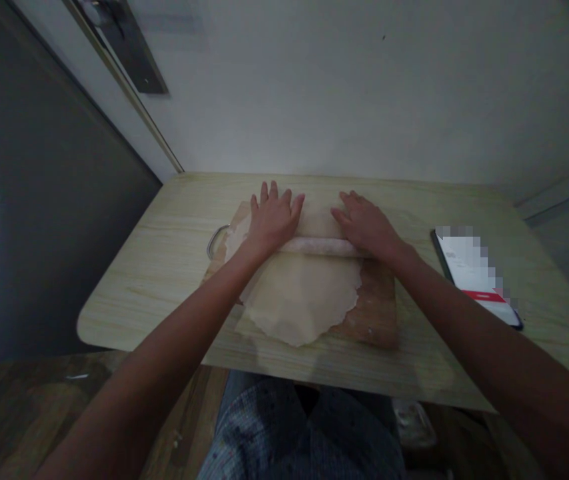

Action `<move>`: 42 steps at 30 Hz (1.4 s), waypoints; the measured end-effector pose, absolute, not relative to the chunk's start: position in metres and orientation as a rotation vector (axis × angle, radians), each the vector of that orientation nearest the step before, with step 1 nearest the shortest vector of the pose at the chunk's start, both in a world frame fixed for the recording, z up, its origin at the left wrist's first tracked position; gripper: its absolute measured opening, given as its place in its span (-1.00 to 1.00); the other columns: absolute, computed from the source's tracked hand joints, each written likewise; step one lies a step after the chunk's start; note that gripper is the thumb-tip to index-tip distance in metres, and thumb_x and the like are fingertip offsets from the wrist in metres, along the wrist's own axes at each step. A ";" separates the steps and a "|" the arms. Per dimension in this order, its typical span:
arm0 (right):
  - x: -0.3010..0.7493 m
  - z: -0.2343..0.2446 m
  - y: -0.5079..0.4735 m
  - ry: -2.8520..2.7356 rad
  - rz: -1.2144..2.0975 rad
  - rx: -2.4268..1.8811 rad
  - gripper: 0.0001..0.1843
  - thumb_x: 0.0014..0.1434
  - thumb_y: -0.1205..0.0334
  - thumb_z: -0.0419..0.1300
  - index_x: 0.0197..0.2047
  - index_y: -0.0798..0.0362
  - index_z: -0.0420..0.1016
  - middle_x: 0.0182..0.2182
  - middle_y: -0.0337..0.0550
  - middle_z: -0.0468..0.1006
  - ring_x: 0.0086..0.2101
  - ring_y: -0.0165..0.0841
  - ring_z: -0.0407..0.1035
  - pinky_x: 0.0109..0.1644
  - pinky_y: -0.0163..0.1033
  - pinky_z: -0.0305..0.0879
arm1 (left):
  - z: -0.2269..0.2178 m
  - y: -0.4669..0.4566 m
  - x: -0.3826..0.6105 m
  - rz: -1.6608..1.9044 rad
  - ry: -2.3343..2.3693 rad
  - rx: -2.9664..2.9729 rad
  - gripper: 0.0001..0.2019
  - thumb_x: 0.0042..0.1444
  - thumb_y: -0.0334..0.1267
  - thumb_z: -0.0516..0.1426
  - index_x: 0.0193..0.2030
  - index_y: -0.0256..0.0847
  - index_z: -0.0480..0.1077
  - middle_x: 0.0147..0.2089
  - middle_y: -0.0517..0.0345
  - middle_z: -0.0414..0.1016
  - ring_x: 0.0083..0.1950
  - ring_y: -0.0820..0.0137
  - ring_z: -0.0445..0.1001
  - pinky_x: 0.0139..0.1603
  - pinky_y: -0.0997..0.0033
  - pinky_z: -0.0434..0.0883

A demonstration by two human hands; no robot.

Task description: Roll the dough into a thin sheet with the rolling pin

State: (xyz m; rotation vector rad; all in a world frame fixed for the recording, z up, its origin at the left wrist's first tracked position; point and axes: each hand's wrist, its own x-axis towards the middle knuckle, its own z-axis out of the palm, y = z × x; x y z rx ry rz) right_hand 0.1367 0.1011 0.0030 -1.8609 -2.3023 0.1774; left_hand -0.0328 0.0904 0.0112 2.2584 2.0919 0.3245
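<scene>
A thin, wide sheet of dough (299, 293) with a ragged edge covers much of a wooden cutting board (377, 310) and hangs past its near side. Across the dough lies a pale, floury rolling pin (317, 247). My left hand (275, 217) rests palm down over the pin's left end, fingers stretched forward and spread. Over the right end lies my right hand (367, 223), palm down too, its thumb apart from the fingers. Neither hand wraps round the pin. Both palms hide its ends.
A metal ring handle (217, 241) sticks out at the board's left. On the right of the light wooden table (139, 267) lies a phone (477, 277) with its screen lit. A white door or wall (314, 100) stands right behind the table. A clear plastic container (413, 425) sits below.
</scene>
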 end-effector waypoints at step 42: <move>0.131 -0.004 -0.044 -2.238 -0.261 -1.704 -0.53 0.20 0.18 -0.21 0.09 0.08 0.27 0.10 -0.03 0.25 0.10 -0.25 0.08 0.12 -0.04 -0.03 | -0.005 -0.047 -0.035 0.491 2.121 2.526 -0.53 0.17 -0.12 -0.20 0.12 -0.34 0.17 0.17 -0.15 0.20 0.16 0.22 0.20 0.19 0.03 -0.05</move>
